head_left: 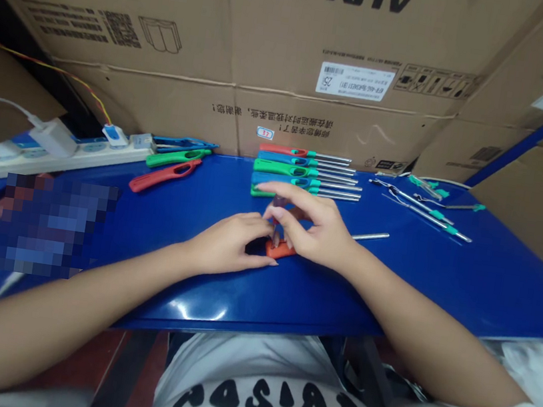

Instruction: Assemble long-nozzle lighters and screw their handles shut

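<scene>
My left hand [228, 243] lies curled on the blue table [442, 281], its fingers closed on the left end of an orange lighter body [281, 251]. My right hand [309, 226] is over the same piece and pinches a small upright screwdriver [276, 221] whose tip meets the orange part. The lighter's metal tube [371, 236] sticks out to the right from under my right hand. Most of the orange body is hidden by my fingers.
A row of assembled long-nosed lighters [303, 171] in red, blue and green lies behind my hands. Loose coloured shells [170, 166] lie at the back left by a white power strip [57, 150]. Metal tubes with green ends [425, 205] lie at the right. Cardboard boxes [292, 58] wall the back.
</scene>
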Demonstrator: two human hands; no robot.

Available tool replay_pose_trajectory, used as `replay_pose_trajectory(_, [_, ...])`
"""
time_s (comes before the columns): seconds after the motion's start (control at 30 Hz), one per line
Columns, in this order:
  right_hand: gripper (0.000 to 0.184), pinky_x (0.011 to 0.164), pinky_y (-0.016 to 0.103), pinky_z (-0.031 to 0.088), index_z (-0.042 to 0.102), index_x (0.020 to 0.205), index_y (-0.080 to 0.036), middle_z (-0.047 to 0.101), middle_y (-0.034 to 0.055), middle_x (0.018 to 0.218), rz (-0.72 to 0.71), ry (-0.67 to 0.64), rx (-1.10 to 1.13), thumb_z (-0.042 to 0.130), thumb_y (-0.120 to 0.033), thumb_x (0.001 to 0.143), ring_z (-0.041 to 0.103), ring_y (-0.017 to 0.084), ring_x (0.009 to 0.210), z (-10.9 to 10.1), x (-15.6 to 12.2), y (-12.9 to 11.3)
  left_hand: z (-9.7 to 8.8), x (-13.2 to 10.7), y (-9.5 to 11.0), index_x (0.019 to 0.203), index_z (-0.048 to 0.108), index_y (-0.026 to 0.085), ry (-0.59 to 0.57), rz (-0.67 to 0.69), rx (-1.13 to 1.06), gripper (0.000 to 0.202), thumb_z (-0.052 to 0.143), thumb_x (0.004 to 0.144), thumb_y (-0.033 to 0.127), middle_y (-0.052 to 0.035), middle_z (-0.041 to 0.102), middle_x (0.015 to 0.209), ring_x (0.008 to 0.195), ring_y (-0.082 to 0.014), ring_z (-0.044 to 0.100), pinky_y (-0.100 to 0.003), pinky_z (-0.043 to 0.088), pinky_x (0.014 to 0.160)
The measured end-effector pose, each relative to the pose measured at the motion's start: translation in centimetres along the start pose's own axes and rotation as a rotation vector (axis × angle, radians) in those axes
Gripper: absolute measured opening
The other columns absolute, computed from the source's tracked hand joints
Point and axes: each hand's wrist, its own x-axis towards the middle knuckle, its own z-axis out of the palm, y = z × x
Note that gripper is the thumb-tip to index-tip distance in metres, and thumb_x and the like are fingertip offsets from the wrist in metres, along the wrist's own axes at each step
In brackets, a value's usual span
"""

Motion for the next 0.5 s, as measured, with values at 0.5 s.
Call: replay_pose_trajectory(0.5, [0.023, 0.080, 0.026, 0.058, 0.070, 0.117, -0.020, 0.078, 0.0048, 0.108, -0.065, 0.082, -0.158, 0.062, -0.033, 0.099, 0.072, 0.013, 0.077, 0.02, -0.05, 0.03, 0.02, -0.03, -0.01, 0.099, 0.066, 0.019, 0.010, -0.002, -0.001, 0.026, 0.073, 0.090, 0.041, -0.0058, 0.071, 0.100, 0.097, -0.0241, 0.066, -0.036, 0.052, 0.087])
